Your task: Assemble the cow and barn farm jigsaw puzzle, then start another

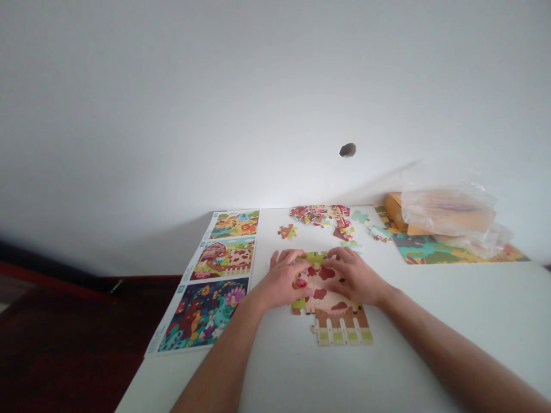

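- A sheet (219, 258) of three printed scenes lies at the tabletop's (279, 367) left.
- The left hand (282, 282), fingers spread, touches the partly joined cow puzzle (321, 302) mid-tabletop; loose pieces (316, 215) lie beyond.
- The right hand (356, 276) spreads wide across the puzzle.
- An orange box (394, 210), contents hidden, sits partly behind a clear plastic bag (447, 212) on a picture board (424, 255).

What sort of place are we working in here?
Likely a room in a home, though I can't be sure: a white table beside a plain wall, holding a partly assembled cow puzzle and a picture sheet.
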`<move>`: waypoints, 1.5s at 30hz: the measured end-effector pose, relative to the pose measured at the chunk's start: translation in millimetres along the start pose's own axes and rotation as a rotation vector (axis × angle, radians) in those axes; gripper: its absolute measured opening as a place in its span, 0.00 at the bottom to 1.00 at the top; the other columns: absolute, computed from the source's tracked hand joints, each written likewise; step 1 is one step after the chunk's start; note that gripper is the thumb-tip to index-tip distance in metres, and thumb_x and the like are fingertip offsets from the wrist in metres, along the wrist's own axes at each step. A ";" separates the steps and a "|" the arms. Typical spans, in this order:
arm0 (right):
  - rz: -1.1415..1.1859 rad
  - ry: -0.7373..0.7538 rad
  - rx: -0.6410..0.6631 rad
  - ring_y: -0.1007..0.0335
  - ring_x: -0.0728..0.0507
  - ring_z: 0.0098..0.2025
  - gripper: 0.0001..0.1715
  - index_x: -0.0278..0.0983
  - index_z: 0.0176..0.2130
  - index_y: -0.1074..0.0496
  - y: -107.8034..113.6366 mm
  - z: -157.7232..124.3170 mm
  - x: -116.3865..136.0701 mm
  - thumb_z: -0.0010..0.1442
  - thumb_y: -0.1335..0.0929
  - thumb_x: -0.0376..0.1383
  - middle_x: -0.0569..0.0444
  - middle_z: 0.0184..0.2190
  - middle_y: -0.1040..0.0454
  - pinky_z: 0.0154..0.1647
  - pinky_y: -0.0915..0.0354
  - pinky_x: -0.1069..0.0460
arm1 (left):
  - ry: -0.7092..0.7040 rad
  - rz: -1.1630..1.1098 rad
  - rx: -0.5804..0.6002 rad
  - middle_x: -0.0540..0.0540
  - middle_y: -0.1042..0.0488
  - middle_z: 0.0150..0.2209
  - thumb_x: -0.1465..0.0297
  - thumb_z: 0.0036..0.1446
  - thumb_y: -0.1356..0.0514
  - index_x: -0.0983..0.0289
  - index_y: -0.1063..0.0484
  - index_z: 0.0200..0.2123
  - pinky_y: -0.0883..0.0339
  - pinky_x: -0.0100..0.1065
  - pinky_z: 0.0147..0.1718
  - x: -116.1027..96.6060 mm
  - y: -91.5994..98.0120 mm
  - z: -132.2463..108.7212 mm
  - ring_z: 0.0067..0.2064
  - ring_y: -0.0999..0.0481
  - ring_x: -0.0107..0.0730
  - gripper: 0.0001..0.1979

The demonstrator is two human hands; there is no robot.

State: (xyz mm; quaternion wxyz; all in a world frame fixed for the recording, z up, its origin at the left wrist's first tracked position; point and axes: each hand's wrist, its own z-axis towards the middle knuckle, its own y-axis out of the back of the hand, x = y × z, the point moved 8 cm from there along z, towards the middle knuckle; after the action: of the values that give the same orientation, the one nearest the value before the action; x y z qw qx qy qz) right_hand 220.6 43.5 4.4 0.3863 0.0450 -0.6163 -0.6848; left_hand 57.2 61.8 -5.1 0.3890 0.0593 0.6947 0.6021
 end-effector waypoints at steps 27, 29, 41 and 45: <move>-0.032 -0.036 0.020 0.34 0.40 0.46 0.15 0.41 0.45 0.25 1.9 -1.1 -0.1 0.63 0.31 0.46 0.47 0.45 0.31 0.49 0.34 0.44 | 0.384 0.277 -0.487 0.58 0.29 0.53 0.59 0.58 0.37 0.59 0.23 0.41 0.44 0.50 0.60 57.0 28.0 -1.0 0.58 0.35 0.51 0.11; -0.037 -0.037 0.019 0.34 0.40 0.45 0.15 0.41 0.45 0.25 1.3 -1.3 -0.2 0.62 0.30 0.46 0.47 0.45 0.31 0.50 0.34 0.44 | 0.378 0.258 -0.493 0.56 0.28 0.56 0.61 0.58 0.37 0.58 0.24 0.44 0.46 0.51 0.62 59.1 26.9 -0.2 0.60 0.38 0.52 0.12; -0.035 -0.064 -0.001 0.33 0.40 0.47 0.16 0.42 0.46 0.25 -1.5 -0.8 -9.0 0.60 0.28 0.46 0.48 0.45 0.30 0.50 0.34 0.44 | 0.446 0.286 -0.455 0.57 0.23 0.43 0.62 0.59 0.38 0.57 0.23 0.51 0.40 0.47 0.54 69.2 28.0 1.3 0.50 0.31 0.49 0.17; -0.031 -0.069 -0.001 0.33 0.40 0.46 0.17 0.42 0.46 0.25 -1.2 -0.7 -8.6 0.60 0.28 0.46 0.48 0.45 0.30 0.50 0.34 0.44 | 0.508 0.324 -0.412 0.59 0.24 0.43 0.58 0.59 0.39 0.58 0.23 0.49 0.39 0.47 0.51 69.6 27.9 0.0 0.50 0.32 0.52 0.17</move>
State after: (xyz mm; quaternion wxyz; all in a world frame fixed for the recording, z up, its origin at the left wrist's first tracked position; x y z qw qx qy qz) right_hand 226.4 47.9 -0.4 0.3543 0.0307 -0.6281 -0.6921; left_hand -1.7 107.6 -13.1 0.1076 -0.0623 0.6150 0.7786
